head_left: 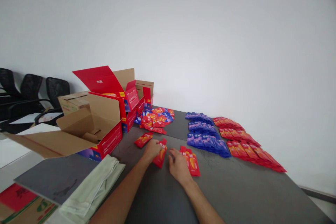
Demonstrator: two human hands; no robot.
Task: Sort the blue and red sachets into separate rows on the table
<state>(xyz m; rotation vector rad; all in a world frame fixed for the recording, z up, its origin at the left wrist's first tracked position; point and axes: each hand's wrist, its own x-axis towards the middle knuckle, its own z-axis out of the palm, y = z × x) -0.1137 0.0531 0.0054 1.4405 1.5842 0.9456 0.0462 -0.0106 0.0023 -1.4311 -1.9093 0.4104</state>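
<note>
Nearest you, at the bottom edge, your two bare forearms run up onto the dark grey table [236,192], with a folded pale green cloth [94,189] lying just to their left.

Your left hand [151,150] grips a red sachet [160,154] by its upper end; the fingers curl over it and the packet points down toward you, its lower end on or just above the table. Your right hand [179,166] rests palm down, fingers loosely bent, touching the left edge of a small red stack [191,161] of sachets lying flat beside it. Whether those fingers pinch a packet or only lie against the stack, you cannot tell from here.

A single red sachet, the loose packet [143,139], lies just beyond your left hand. Farther off sits a mixed heap [156,119] of red and blue sachets, near the middle of the table's far part.

To the right, blue rows [206,134] of sachets overlap neatly, running from far to near, and red rows [245,145] lie just right of them, reaching toward the table's right edge.

To the left, an open carton [86,129], brown inside and red outside, stands with its flaps spread. Behind it, more red boxes [123,94] stand open by the wall. Black chairs [31,91] line the far left.
</note>
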